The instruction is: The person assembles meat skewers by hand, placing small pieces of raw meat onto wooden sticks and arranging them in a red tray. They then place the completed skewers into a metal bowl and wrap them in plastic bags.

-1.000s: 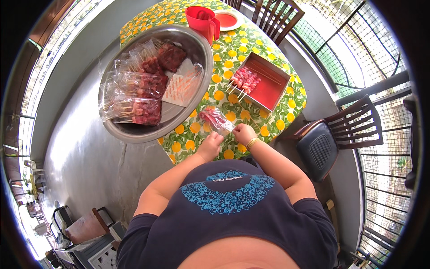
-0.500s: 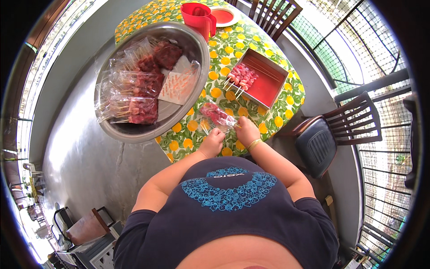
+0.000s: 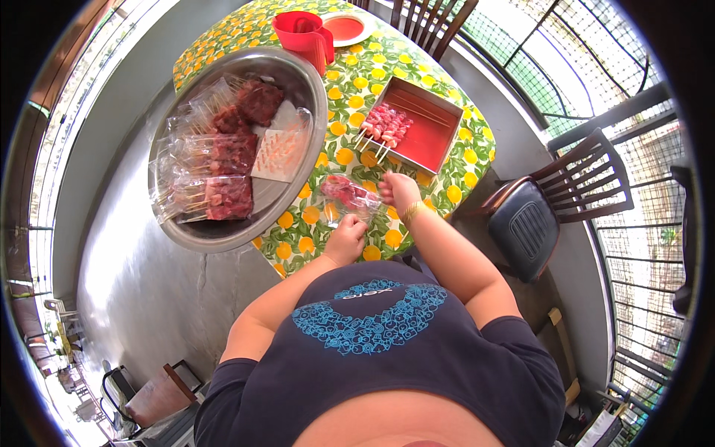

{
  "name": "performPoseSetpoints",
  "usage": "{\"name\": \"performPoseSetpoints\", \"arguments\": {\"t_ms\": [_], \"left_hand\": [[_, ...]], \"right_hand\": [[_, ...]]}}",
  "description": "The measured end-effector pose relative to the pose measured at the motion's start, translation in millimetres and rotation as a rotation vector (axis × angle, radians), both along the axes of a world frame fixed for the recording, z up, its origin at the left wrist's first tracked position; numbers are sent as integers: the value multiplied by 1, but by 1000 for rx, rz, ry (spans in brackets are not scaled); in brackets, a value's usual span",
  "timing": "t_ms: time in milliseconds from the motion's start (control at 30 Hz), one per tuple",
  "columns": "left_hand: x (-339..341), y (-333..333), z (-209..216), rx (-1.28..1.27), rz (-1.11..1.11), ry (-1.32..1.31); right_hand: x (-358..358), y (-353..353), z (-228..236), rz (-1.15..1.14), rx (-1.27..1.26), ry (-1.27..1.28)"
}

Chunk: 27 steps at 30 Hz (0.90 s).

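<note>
A clear plastic bag [image 3: 347, 194] with skewered red meat inside lies on the patterned tablecloth near the table's front edge. My left hand [image 3: 347, 238] pinches the near end of this bag, its fingers closed. Just right of the bag, my right hand [image 3: 401, 191] is raised with loosely bent fingers, and I see nothing in it. Beyond that hand sits a rectangular tray [image 3: 430, 130] with a red inside. Several meat skewers [image 3: 386, 127] lie at its left side, their sticks poking over the near edge.
A large metal basin [image 3: 287, 197] on the left holds bagged meat skewers [image 3: 216, 153] and a white sheet [image 3: 279, 156]. Behind it are a red jug [image 3: 304, 37] and a plate [image 3: 346, 30]. A dark chair [image 3: 525, 223] stands at the right.
My right hand has come off the bag and moved a little forward, toward the tray. My left hand stays on the bag. The whole view has shifted slightly.
</note>
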<state>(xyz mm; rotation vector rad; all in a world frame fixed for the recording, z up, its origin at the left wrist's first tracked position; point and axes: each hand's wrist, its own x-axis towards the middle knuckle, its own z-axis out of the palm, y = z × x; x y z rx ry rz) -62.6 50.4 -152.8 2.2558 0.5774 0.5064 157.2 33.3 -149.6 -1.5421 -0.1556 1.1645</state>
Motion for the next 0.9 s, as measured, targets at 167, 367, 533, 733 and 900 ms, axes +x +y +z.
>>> {"name": "performPoseSetpoints", "arguments": {"t_ms": [167, 367, 533, 733, 900], "left_hand": [[-1, -4, 2, 34, -15, -26], [-12, -7, 0, 114, -25, 21], [-14, -9, 1, 158, -14, 39], [-10, -14, -1, 191, 19, 137], [-8, -12, -2, 202, 36, 123]], "right_hand": [[7, 63, 3, -468, 129, 622], [8, 74, 9, -559, 105, 595], [17, 62, 16, -532, 120, 519], [23, 44, 19, -361, 133, 223], [21, 44, 23, -197, 112, 233]]}}
